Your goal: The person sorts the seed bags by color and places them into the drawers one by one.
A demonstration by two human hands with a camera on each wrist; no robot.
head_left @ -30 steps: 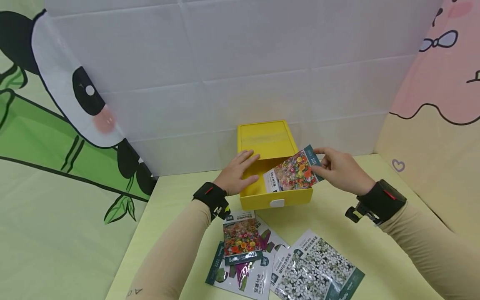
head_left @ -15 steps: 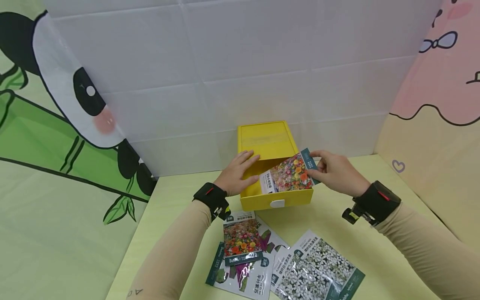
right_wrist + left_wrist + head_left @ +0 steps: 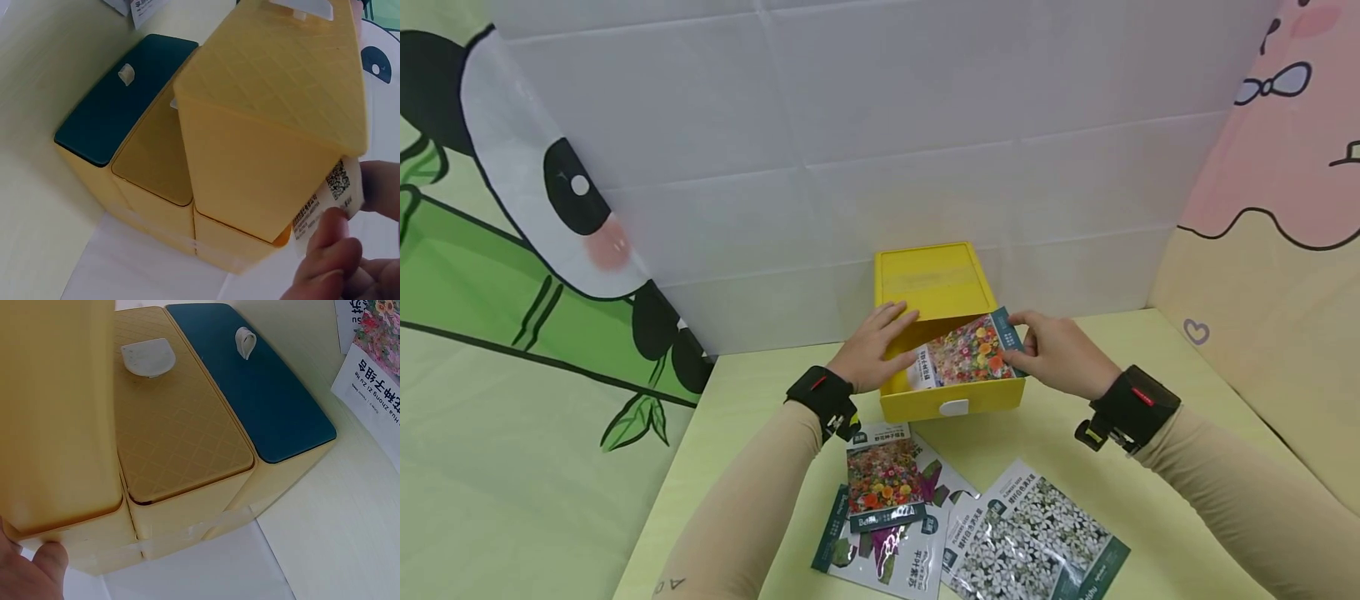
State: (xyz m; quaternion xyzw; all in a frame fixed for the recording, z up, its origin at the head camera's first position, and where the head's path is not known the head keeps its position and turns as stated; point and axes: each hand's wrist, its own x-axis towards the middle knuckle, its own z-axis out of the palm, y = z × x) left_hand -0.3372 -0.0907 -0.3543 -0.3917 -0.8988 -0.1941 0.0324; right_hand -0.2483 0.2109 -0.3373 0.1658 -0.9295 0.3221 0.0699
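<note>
A yellow drawer unit [image 3: 934,279] stands against the back wall, its top drawer [image 3: 910,407] pulled out. My right hand [image 3: 1067,354] pinches the dark green end of a seed packet [image 3: 966,352] with mixed flowers on it. The packet leans into the drawer, its white end inside and the held end above the right wall. In the right wrist view, the packet's white back [image 3: 340,187] shows between thumb and fingers beside the drawer. My left hand [image 3: 871,350] rests at the drawer's left side, fingers spread, near the unit's front edge.
Below the top drawer are a yellow drawer [image 3: 181,431] and a teal drawer [image 3: 269,400], both closed. On the table in front lie another mixed-flower packet [image 3: 883,473], packets with purple flowers [image 3: 917,542] and white-flower packets [image 3: 1037,533], overlapping.
My right hand has moved left and slightly down, carrying the mixed-flower packet further into the drawer. The left hand has stayed in place.
</note>
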